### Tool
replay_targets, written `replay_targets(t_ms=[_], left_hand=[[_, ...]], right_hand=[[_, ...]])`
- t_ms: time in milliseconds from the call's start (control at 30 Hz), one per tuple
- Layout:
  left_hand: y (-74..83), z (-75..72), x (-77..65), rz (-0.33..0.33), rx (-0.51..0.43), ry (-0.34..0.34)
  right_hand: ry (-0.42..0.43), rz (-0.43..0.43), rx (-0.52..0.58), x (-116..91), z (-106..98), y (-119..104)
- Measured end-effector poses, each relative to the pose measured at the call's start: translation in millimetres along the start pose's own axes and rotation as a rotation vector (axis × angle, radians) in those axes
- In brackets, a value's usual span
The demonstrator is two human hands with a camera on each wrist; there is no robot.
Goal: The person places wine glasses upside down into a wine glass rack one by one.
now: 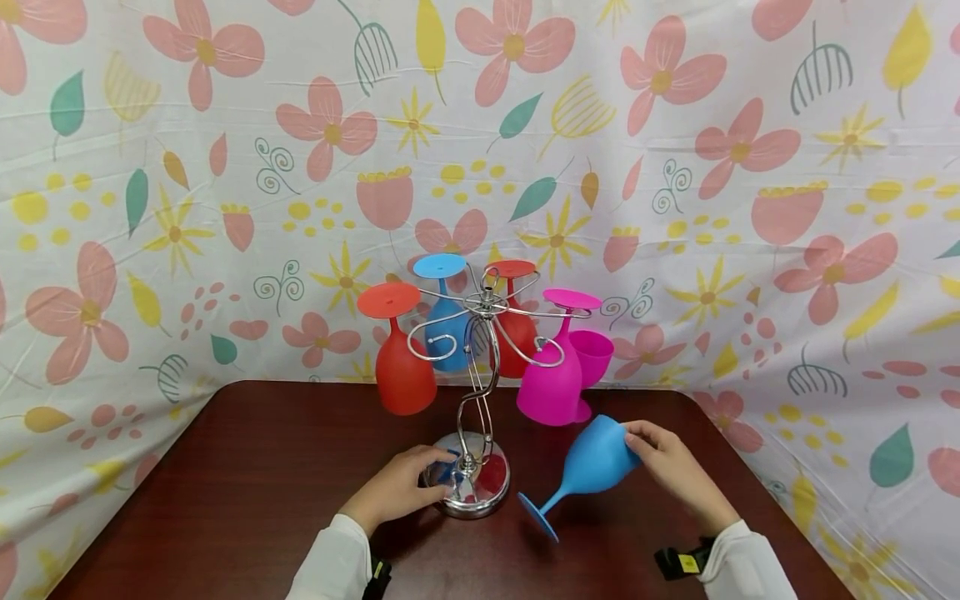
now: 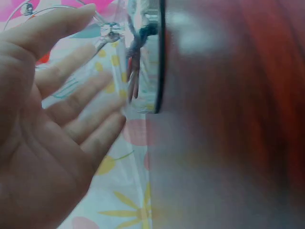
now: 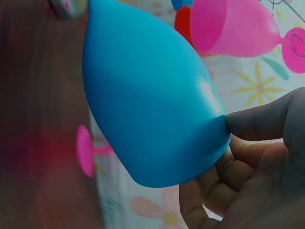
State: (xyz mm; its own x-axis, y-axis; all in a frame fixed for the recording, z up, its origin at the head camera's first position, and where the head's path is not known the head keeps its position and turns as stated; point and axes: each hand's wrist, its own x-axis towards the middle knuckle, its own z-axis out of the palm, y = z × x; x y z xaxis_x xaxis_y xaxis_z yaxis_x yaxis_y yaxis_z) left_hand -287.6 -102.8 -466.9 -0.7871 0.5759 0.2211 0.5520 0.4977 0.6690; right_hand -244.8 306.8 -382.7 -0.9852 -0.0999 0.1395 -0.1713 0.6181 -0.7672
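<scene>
My right hand (image 1: 678,467) pinches a blue plastic wine glass (image 1: 597,460) at its rim, thumb on one side and fingers on the other. The glass is tilted, its foot pointing down and to the left over the table. A chrome wine glass rack (image 1: 487,304) stands left of it. My left hand (image 1: 405,486) is at the rack's round base (image 1: 472,500), its fingers spread loosely and reaching over the edge. From the rack hang upside down a red glass (image 1: 405,371), a blue glass (image 1: 447,325), another red glass (image 1: 517,333) and a pink glass (image 1: 555,375).
Behind the hanging pink glass, another pink glass (image 1: 592,357) stands upright on the dark wooden table (image 1: 300,467). A flower-printed cloth (image 1: 480,125) covers the wall behind the table. Curled wire arms of the rack stick out toward the front.
</scene>
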Motion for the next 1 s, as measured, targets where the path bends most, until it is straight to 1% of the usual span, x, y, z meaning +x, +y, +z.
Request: replay_targets(t_ms=[100, 200, 333, 433, 567, 733, 833, 1000], left_hand=[[6.2, -1.2, 0.7, 0.047, -0.082, 0.008], [16.3, -2.2, 1.9, 0.084, -0.170, 0.003], [30.4, -2.3, 3.4, 0.124, -0.207, 0.008], [39.3, -0.8, 3.5, 0.157, -0.229, 0.027], [50.1, 2.0, 3.6, 0.212, -0.280, 0.074], [60.3, 6.9, 6.3, 0.301, -0.332, 0.137], [63.3, 9.4, 7.6, 0.328, -0.373, 0.156], [66.5, 10.8, 7.4, 0.357, -0.446, 0.164]], right_hand=[[-0.101, 0.080, 0.182, 2, 10, 5], [-0.198, 0.119, 0.352, 5, 21, 8], [-0.338, 0.136, 0.576, 7, 38, 13], [-0.408, 0.178, 0.711, 7, 51, 17], [-0.463, 0.226, 0.846, 4, 67, 18], [-0.550, 0.235, 0.982, 2, 83, 14], [-0.584, 0.237, 1.040, 1, 92, 11], [-0.619, 0.258, 1.114, 0, 104, 6]])
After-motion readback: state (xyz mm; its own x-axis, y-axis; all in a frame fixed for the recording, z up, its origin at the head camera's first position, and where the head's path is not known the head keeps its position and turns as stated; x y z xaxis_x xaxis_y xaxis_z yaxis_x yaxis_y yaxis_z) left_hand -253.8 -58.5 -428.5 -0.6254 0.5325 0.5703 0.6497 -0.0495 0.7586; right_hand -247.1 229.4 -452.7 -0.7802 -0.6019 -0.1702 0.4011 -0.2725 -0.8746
